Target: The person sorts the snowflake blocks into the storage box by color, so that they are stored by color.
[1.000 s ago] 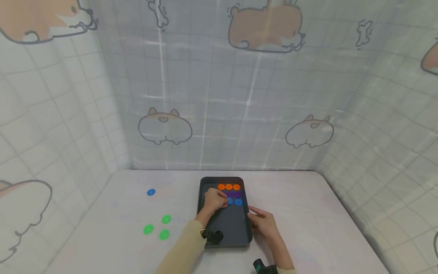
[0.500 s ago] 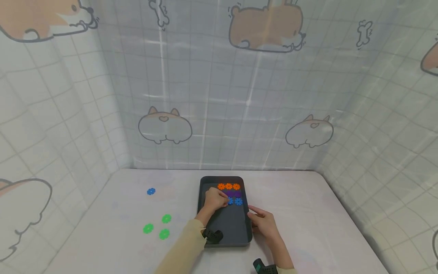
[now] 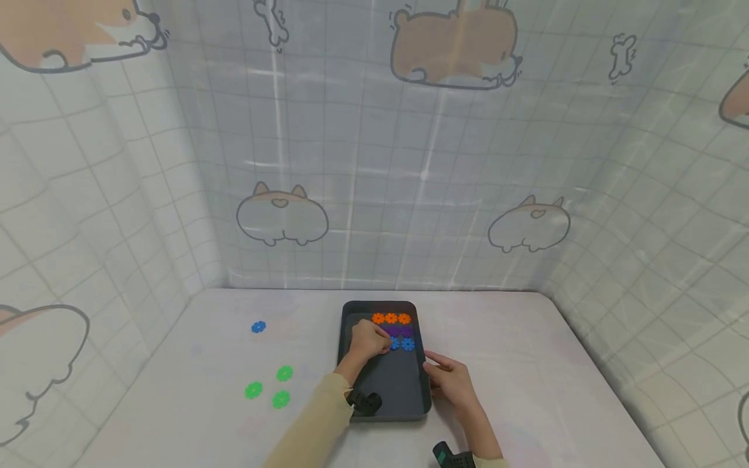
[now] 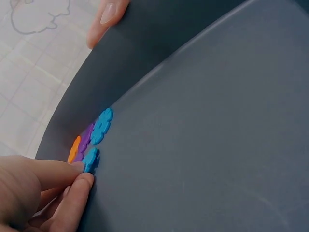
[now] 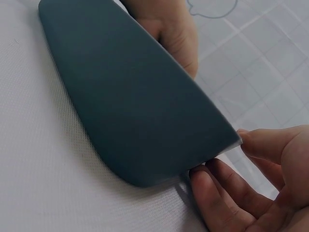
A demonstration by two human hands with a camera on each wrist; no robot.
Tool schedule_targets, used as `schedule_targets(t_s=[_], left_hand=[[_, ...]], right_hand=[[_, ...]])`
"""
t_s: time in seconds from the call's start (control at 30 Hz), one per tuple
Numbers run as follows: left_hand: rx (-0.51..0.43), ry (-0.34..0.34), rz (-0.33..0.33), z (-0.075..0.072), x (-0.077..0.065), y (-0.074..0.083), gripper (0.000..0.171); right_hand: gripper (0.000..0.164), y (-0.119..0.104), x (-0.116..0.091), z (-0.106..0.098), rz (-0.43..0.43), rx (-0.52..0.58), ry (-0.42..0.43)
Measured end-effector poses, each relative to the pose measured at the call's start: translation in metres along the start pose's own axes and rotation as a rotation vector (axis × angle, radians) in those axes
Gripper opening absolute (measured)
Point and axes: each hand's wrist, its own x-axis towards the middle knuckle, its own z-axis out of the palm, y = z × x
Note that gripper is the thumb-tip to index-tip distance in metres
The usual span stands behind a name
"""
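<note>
My left hand (image 3: 367, 339) is nearly closed, thumb and finger pinching a blue flower piece (image 4: 91, 158) partly hidden by my fingertips; I cannot tell whether it lies fully flat. It is in the dark grey tray (image 3: 393, 390), towards the far end, beside a second blue flower (image 4: 102, 126) next to the tray's right wall. My hand also stands in front of the purple flowers (image 3: 406, 331), so I can't count that row. Beyond them, three orange flowers (image 3: 391, 318) line up by the tray's far edge.

My right hand (image 3: 455, 385) grips the tray's right side with bent fingers, one tip at the rim; some fingers are out of sight from above. My right sleeve (image 3: 490, 463) is cut off below.

Left of the tray, on the white table (image 3: 526, 377), lie three green flowers (image 3: 281, 399) and, closer to the table's far edge, a loose blue flower (image 3: 259, 327). A black wrist device (image 3: 365, 403) covers part of the tray's near left corner. A curtain (image 3: 386, 149) printed with dogs and bones rises behind.
</note>
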Motion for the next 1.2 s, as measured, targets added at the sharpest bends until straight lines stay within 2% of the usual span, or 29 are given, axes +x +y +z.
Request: schedule_targets(t_s=[0.17,0.3,0.7,0.87,1.03,1.13,1.2], left_hand=[[0.056,0.009,0.017,-0.001,-0.001,0.001,0.009],[0.064,0.012,0.015,-0.001,-0.001,0.001,0.009],[0.002,0.016,-0.019,0.004,0.0,-0.001,0.01],[-0.016,0.018,-0.008,0.002,0.0,0.0,0.009],[-0.137,0.004,0.081,-0.011,-0.003,0.002,0.007],[-0.208,-0.03,0.135,-0.029,-0.005,0.008,0.012],[-0.219,-0.047,0.155,-0.045,-0.005,0.014,0.014]], right_hand=[[0.045,0.0,0.0,0.0,0.005,0.007,0.005],[0.046,-0.001,0.0,0.0,0.005,0.006,0.006],[0.046,0.0,-0.001,-0.001,0.001,0.016,0.006],[0.045,0.0,0.0,0.0,-0.011,0.015,0.009],[0.044,0.0,-0.001,0.0,-0.011,0.019,0.012],[0.044,-0.001,-0.002,0.0,-0.01,0.019,0.013],[0.044,-0.002,-0.003,0.0,-0.011,0.016,0.015]])
